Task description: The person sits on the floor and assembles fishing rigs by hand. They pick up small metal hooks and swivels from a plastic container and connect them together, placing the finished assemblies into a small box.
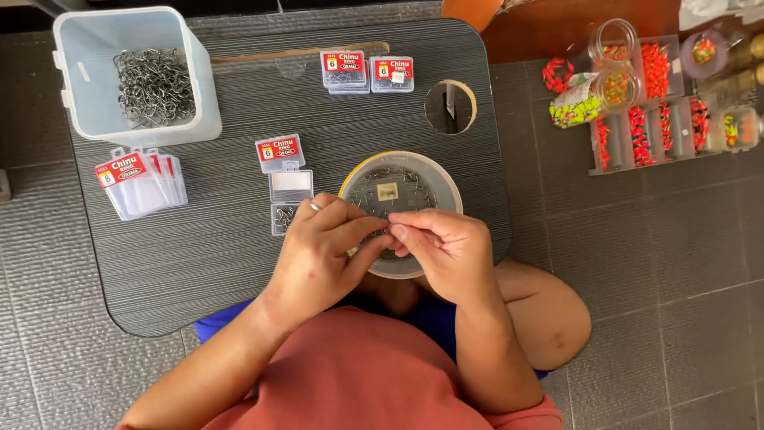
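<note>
A: The fingertips [391, 232] of both hands are meeting over the near side of the round dish [442, 181], and they are pinching together. The left hand [322, 259] and the right hand [442, 251] are touching at thumb and forefinger. Something very small is between them, probably one hook, but it is too small to tell.

B: Where are the other hooks lying?

A: They are lying in the round dish, a grey heap with a small pale tag on top. The dish is standing on the dark lap table [199, 239], just in front of the person. An open small hook box [288, 201] is waiting just left of the left hand, touching nothing.

B: How is this step done well, in your judgement?

A: I think the fingers should be holding the hook by the shank, away from the point, and working low over the dish, so a dropped hook is falling back in the heap. The pinch should be light; a hard squeeze is pushing the barb in the skin.

B: And the big tub?

A: The clear tub of hooks [151, 84] is standing at the far left corner, well apart. The stack of flat packets [139, 185] is lying below it.
</note>
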